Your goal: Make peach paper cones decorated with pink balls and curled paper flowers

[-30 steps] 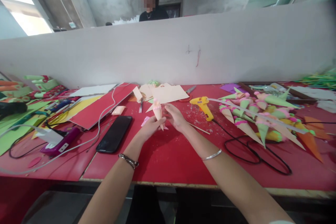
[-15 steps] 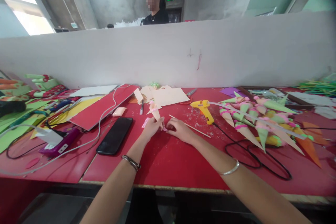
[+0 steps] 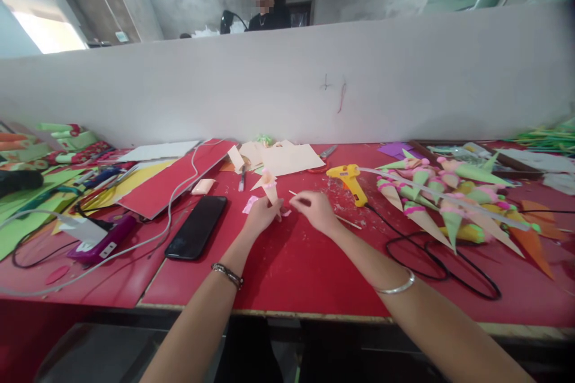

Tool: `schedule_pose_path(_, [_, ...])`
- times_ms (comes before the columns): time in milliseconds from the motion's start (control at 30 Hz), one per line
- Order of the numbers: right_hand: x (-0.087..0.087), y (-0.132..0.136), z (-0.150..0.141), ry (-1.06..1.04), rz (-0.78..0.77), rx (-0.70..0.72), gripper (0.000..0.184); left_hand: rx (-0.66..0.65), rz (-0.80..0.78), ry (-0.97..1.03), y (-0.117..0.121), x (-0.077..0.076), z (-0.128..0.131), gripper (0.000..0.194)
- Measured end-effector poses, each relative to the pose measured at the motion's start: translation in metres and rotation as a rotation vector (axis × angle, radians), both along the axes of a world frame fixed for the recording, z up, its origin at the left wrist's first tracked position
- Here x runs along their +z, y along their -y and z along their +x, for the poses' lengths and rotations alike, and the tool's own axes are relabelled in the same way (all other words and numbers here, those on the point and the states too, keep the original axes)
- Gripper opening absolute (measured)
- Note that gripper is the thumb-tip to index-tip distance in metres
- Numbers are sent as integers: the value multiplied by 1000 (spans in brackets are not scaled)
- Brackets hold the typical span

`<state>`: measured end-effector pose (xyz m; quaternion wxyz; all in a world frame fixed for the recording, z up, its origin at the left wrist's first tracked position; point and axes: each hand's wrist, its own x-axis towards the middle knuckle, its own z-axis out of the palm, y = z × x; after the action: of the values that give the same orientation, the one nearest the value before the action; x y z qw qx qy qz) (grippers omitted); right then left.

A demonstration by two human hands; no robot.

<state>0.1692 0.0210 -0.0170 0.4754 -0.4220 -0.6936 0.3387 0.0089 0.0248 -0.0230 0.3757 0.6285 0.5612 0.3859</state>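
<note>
My left hand (image 3: pixel 261 215) is closed around a small peach-coloured paper cone (image 3: pixel 271 191), held upright with its wide, pink-trimmed end up. Pink scraps (image 3: pixel 250 204) lie beside that hand on the red table. Just to the right, apart from the cone, is my right hand (image 3: pixel 317 212). Its thumb and fingertips are pinched together, and anything between them is too small to make out. A thin wooden stick (image 3: pixel 348 222) lies partly behind the right hand. Further right a yellow glue gun (image 3: pixel 351 182) rests on its side, a clear glue stick in its back.
A black phone (image 3: pixel 196 227) lies left of my hands, near a purple power strip (image 3: pixel 104 242) with cables. Peach paper sheets (image 3: pixel 291 158), a craft knife (image 3: pixel 242 179) and scissors (image 3: pixel 324 155) lie behind. Several finished cones (image 3: pixel 426 224) are heaped right, beside a looping black cord (image 3: pixel 487 275).
My right hand has drawn away from the cone, up and to the right, with its fingers still pinched. The left hand keeps the cone. The view has tilted slightly down.
</note>
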Motion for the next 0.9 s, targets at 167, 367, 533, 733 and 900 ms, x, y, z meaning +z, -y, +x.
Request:
schedule_pose_path(167, [-1,-7,6,-365,-130,-106,21,0,-4,66,-2,-1,1,27])
schedule_pose_path(367, [-3,-5,1,-581,-308,5,24,10,10,168,3,5,1,32])
schedule_pose_path(533, [2,-2,2,-643,-388,17,19,-28,29,233,12,12,7,24])
schedule_pose_path(733, [6,0,1,-725,-426,71,18,-52,26,346,15,13,12,23])
schedule_pose_path(900, [4,-1,0,-793,-443,103,18,-114,-66,517,15,13,14,36])
